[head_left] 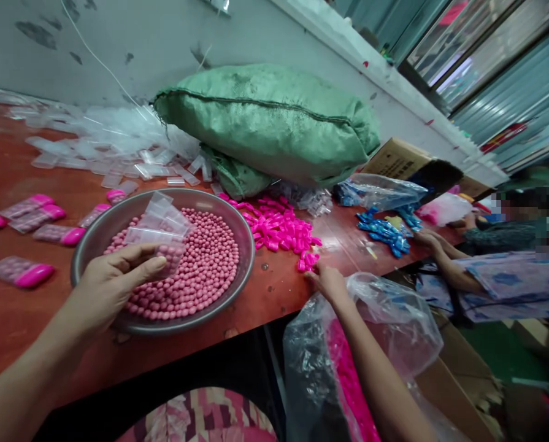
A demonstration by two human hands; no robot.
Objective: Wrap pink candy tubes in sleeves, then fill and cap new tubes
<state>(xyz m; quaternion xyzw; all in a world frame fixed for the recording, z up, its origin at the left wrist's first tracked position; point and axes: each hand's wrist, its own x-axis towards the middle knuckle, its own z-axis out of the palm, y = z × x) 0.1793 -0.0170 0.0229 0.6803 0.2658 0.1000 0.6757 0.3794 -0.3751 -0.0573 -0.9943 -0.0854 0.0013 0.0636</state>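
Several clear flat plastic cases (157, 224), fanned out, are pinched in my left hand (122, 273) above a grey metal bowl (249, 245). The lowest case shows pink beads in it. Small round pink beads (200, 264) fill much of the bowl. Over at the table's front edge, the fingers of my right hand (327, 281) touch a few bright pink caps (307, 261). A larger pile of pink caps (278, 227) lies just behind them. Filled cases with pink caps (57, 234) rest on the red table (16, 325) left of the bowl.
Empty clear cases (103, 141) are heaped at the back left. A large green sack (265, 123) lies against the wall. A clear bag (384, 313) with pink pieces hangs below the edge. Blue pieces (387, 232) lie near another person's hands (433, 242) at the right.
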